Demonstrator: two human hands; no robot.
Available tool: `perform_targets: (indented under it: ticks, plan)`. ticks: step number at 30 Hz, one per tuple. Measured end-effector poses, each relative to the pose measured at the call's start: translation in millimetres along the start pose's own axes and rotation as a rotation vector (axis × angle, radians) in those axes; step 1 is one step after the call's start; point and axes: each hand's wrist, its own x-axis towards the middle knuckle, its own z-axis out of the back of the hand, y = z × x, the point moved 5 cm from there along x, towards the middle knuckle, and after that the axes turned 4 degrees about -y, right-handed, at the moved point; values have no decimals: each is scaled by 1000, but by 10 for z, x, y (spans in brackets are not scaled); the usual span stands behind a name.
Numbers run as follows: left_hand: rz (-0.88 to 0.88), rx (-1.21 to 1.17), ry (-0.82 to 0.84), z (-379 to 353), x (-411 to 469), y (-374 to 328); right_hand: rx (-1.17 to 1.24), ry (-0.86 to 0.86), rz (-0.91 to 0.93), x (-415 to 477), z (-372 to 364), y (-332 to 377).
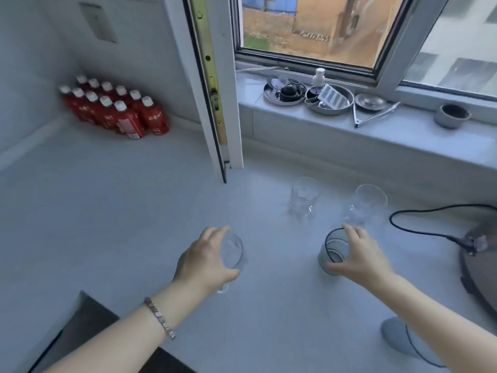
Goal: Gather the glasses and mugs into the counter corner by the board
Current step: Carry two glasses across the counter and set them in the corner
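Item, two-handed carry: I have my left hand (207, 258) wrapped round a clear glass (232, 251) and my right hand (359, 255) clamped on a dark-rimmed glass (333, 251) at mid-counter (107, 211); risk, I judge, knocking the two standing glasses (302, 196) just beyond.

Soft daylight from the window (317, 25); image hazy, slightly blurred, edges bent by the wide lens

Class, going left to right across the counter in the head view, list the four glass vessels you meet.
Clear glass in the left hand → clear mug standing free → dark-rimmed glass under the right hand → second clear mug.
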Motion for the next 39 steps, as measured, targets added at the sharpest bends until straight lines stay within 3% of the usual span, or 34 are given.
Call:
perform_targets:
  ticks: [3, 9, 18, 28, 39]
  plan:
    - [85, -21, -44, 75, -242, 239, -83, 43, 114, -102, 3, 269]
    - [275, -97, -151, 268, -993, 1001, -143, 153, 513, -686, -275, 1403]
    - [651, -282, -403, 535, -3005, 2726, -265, 282, 1060, -2486, -1245, 3371]
    - [939, -300, -597, 890, -5375, 4389, -291, 397, 1340, -4755, -2268, 4999]
    - [1201, -280, -643, 1333, -6611, 5941, -414, 512, 1552, -6145, -3284, 6596]
